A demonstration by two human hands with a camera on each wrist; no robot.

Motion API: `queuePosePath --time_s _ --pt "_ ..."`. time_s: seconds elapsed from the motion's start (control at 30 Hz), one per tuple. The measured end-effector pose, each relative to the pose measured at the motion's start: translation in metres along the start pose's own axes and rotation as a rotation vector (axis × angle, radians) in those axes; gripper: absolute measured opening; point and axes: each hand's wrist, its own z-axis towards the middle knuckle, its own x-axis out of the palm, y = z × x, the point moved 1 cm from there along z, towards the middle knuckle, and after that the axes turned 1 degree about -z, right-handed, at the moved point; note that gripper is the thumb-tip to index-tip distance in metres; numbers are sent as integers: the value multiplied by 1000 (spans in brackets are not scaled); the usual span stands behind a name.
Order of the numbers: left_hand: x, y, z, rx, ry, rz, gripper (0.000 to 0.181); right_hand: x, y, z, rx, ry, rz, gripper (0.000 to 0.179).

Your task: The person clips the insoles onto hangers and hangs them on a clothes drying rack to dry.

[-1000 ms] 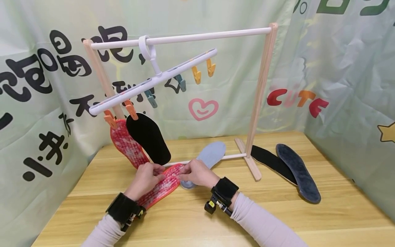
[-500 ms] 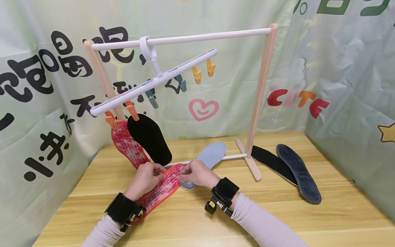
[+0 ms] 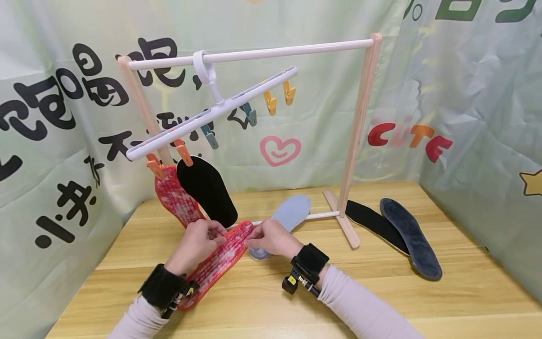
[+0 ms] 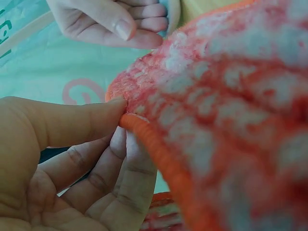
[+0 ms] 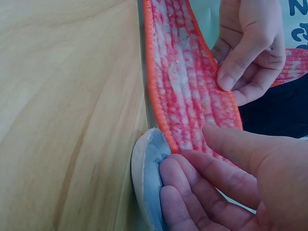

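A red-and-white knitted insole (image 3: 224,254) with orange edging is held up at a slant over the table. My left hand (image 3: 196,247) pinches its left edge between thumb (image 4: 91,120) and fingers. At the upper end, my right hand (image 3: 273,238) holds the right edge, thumb on the patterned face and fingers curled at the rim in the right wrist view. A matching red insole (image 3: 173,195) and a black insole (image 3: 207,190) hang from orange clips (image 3: 184,153) on a white clip hanger (image 3: 220,109). Behind my right hand lies a light blue insole (image 3: 292,213).
The tilted hanger hooks over the top bar (image 3: 288,49) of a wooden rack (image 3: 357,122). Teal clips (image 3: 209,136) and yellow clips (image 3: 270,103) hang on it without insoles. A black insole (image 3: 372,223) and a dark grey insole (image 3: 410,238) lie at the right.
The red insole's near end has swung slightly left and its upper end has risen a little. My left wrist has shifted slightly left. My right hand stays almost still.
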Motion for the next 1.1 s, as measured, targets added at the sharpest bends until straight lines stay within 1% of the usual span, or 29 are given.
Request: queuePosePath --time_s 0.17,0.27,0.5,0.7,0.97,1.1 --pt "-6 -3 -1 33 -14 26 7 -1 -1 0 -10 -4 -10 18" --pt "-9 -5 -2 42 -22 35 7 -1 -1 0 -6 -5 0 18" --pt "-12 -9 -4 47 -42 34 6 -1 -2 0 -3 0 1 22" --pt "-14 -11 -5 42 -45 21 4 -1 -1 -1 -10 4 6 27" --pt "-14 -13 -7 45 -55 8 4 -1 0 0 -8 -4 11 26" --pt "-15 -13 -7 45 -63 11 5 -2 1 -1 -2 -6 31 25"
